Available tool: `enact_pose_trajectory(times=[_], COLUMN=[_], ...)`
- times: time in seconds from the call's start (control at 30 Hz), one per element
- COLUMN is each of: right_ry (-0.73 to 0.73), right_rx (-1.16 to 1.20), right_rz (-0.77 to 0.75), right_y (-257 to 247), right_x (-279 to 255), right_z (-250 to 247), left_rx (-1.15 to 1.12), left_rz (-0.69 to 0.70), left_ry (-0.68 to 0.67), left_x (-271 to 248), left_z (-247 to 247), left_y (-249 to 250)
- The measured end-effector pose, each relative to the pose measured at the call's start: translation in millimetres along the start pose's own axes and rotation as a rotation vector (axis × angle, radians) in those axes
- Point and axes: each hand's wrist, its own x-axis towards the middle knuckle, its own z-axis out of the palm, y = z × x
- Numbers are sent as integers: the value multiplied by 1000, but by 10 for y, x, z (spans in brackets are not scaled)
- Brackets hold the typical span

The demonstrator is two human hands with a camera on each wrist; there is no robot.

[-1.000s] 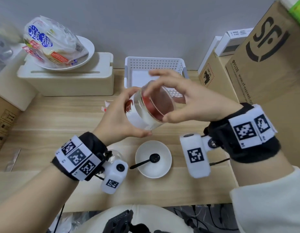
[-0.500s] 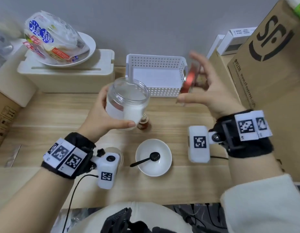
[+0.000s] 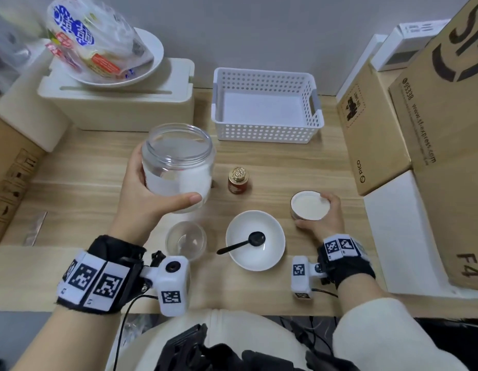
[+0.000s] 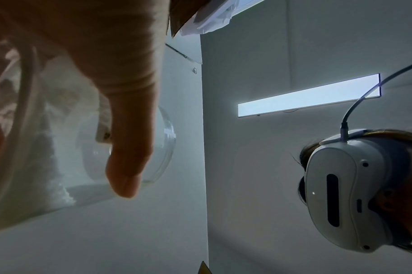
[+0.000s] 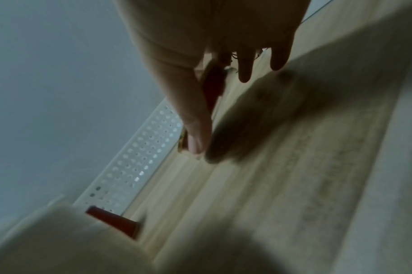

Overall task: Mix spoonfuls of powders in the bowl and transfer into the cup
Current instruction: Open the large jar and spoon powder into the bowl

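Observation:
My left hand (image 3: 152,194) grips a clear, lidless jar (image 3: 179,167) with white powder inside, held above the wooden table; the left wrist view shows my thumb (image 4: 127,148) across the jar (image 4: 47,148). My right hand (image 3: 322,218) holds the jar's red lid (image 3: 310,206) upside down, white inside facing up, low at the table right of the bowl; in the right wrist view the lid's red edge (image 5: 214,83) shows between thumb and fingers. A white bowl (image 3: 255,241) holds a black spoon (image 3: 243,243). A clear cup (image 3: 185,241) stands left of the bowl.
A small red jar with a gold cap (image 3: 239,180) stands behind the bowl. A white perforated basket (image 3: 267,105) sits at the back. Cardboard boxes (image 3: 419,108) line the right side. A cream box (image 3: 117,103) at back left carries a plate with a bag.
The lid came off the jar. My right hand carried it right and down to the table beside the bowl. My left hand turned the jar upright.

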Motion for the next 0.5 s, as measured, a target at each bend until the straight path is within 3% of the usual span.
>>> enact_pose_trajectory(times=[0.13,0.23,0.3,0.4,0.5], right_ry=[-75,-208,-424,-723,-826], right_rx=[-263,-55,-12,-350,-723], right_rz=[-145,-392,-465,-585,-747], right_y=[-102,-491,-747,-905,-936], right_x=[-1,-217,-418,-620,-714], right_z=[-22,-22,57,297,530], left_rx=[5,1,1,10,22], left_rz=[-2,4,8,23,44], left_ry=[8,0,-9,-29,-36], left_x=[5,-5,-9,-10,-14], left_z=[2,32,51,68,60], left_y=[-12,-8,-10,-15,-24])
